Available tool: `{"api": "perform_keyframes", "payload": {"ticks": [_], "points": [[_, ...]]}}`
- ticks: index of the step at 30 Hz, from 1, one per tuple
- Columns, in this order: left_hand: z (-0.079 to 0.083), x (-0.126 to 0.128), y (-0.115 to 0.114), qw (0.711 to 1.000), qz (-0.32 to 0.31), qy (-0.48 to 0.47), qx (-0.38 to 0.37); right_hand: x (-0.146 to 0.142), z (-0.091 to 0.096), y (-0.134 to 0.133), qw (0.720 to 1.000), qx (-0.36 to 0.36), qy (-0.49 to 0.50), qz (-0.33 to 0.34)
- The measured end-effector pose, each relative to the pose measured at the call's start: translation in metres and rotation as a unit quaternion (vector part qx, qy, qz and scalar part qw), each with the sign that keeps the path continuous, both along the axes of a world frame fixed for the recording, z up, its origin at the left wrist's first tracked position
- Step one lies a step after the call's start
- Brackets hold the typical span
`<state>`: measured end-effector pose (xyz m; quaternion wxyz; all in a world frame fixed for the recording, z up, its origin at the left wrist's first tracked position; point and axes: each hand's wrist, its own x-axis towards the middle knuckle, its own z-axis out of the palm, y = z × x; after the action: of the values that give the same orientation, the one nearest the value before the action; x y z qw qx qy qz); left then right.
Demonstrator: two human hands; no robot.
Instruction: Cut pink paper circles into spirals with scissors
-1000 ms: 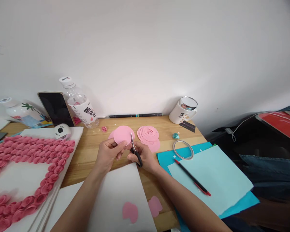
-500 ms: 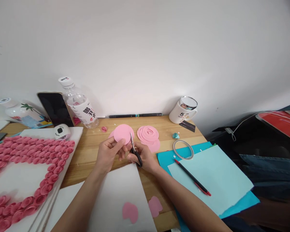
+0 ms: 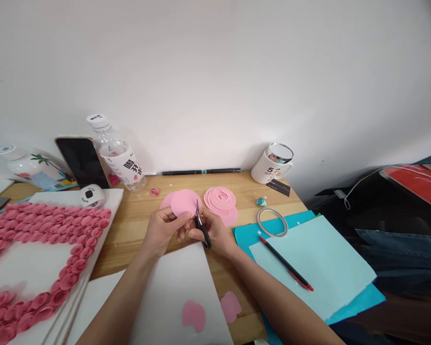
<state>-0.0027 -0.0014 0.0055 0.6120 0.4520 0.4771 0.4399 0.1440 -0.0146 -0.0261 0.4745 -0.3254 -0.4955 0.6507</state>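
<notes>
My left hand (image 3: 164, 229) pinches a round pink paper disc (image 3: 183, 202) by its lower edge, thumb on top. In my right hand (image 3: 215, 234) are small black-handled scissors (image 3: 202, 226), pointing up, with the blades at the disc's right edge. Whether the blades are parted is too small to tell. Behind the held disc, another pink paper piece (image 3: 165, 199) shows in part on the table. Just right of the scissors lies a paper disc cut into a spiral (image 3: 220, 198), overlapping another pink piece (image 3: 231, 217).
A white board with rolled pink paper roses (image 3: 68, 280) fills the left. A bottle (image 3: 120, 158), phone (image 3: 82, 163) and mug (image 3: 271, 165) stand by the wall. Blue paper sheets (image 3: 319, 263), a pen (image 3: 285, 262) and a tape roll (image 3: 272, 223) lie right. Pink scraps (image 3: 193, 316) lie in front.
The pink disc has come slightly lower in my left hand, towards me. The scissors stay at its right edge, their tips shifted slightly down and right.
</notes>
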Motion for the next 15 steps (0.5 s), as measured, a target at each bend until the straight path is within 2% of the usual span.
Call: {"api": "perform_keyframes", "payload": {"ticks": [8,15], "points": [[0.0051,-0.0002,-0.0003,1.0,0.01,-0.005,0.004,0.0008,-0.0003,0.0005,1.0,0.001,-0.024,-0.007],[0.0002,-0.0022,0.0009,1.0,0.011,-0.008,0.007,0.002,-0.0029,-0.0002,0.999,-0.008,-0.034,-0.01]]}}
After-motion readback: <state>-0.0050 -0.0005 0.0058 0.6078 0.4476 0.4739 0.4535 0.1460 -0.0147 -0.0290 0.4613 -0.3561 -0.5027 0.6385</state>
